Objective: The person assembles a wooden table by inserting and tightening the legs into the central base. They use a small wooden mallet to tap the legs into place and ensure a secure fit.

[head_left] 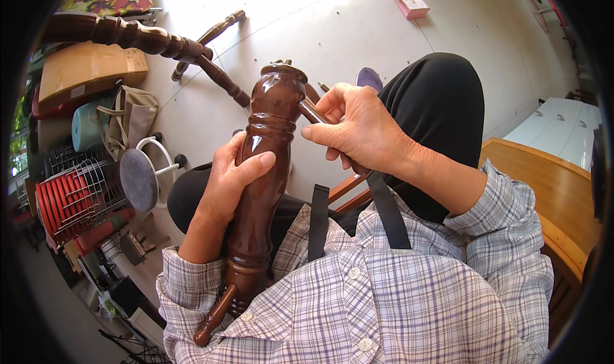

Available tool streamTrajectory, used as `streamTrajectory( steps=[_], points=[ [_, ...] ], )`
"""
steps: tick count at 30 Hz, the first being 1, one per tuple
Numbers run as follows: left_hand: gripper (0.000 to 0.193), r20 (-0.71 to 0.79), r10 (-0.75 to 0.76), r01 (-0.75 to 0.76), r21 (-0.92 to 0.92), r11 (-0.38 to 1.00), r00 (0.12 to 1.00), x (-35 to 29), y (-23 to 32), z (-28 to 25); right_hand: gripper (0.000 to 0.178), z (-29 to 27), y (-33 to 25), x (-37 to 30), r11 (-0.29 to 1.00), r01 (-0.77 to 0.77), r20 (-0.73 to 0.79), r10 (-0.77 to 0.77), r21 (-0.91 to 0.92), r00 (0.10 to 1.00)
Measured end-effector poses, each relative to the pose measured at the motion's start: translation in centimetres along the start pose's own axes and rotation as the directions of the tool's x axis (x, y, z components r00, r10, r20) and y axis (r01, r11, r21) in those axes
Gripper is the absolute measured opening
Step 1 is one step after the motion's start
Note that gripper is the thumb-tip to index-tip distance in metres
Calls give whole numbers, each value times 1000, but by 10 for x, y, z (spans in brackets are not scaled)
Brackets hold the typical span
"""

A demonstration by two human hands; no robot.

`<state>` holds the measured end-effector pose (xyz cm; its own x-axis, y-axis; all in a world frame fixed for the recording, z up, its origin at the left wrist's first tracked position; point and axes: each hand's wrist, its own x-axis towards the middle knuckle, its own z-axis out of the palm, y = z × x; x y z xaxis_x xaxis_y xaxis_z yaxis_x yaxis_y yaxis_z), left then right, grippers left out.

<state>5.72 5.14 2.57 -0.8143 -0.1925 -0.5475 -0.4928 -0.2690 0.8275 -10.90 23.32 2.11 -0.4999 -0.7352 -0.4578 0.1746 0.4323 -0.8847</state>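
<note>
A pale tiled floor [313,38] spreads beyond the person's knees, with a turned wooden frame piece [137,34] at the upper left and a round grey stool [139,180] beside the left knee. The dark, glossy turned post [259,201] slants across the lap, its lower end against the checked shirt [416,293], probably so that the body steadies it. The left hand [224,182] wraps it from the left: the thumb lies across the front, and the fingers curve behind, mostly hidden, apparently keeping it from rolling. The right hand [368,124] has its fingers closed round a slim wooden rod [313,112], whose far end meets the post's right flank near the top; this grip seems chosen to guide or turn it. The post thus lies within the left fingers, and just beyond the right fingertips, joined by the rod's short exposed length.
</note>
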Motion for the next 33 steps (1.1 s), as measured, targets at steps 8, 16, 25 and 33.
streamTrajectory(
  steps=[8, 16, 25, 33],
  points=[
    [57, -1, -5, 5, 11, 1000, 1000, 2, 0, 1, 28, -9, 3, 8, 755, -356, 271, 241, 550, 932],
    [56, 9, -9, 9, 7, 1000, 1000, 3, -2, -1, 28, -6, -2, 5, 922, -302, 202, 256, 242, 945],
    [52, 15, -30, 30, -45, 999, 999, 1, 3, 1, 33, -8, 4, 8, 703, -404, 313, 264, 585, 912],
    [52, 20, -22, 23, -49, 999, 1000, 1, 2, 1, 41, -6, 7, 7, 810, -353, 276, 246, 468, 929]
  ],
)
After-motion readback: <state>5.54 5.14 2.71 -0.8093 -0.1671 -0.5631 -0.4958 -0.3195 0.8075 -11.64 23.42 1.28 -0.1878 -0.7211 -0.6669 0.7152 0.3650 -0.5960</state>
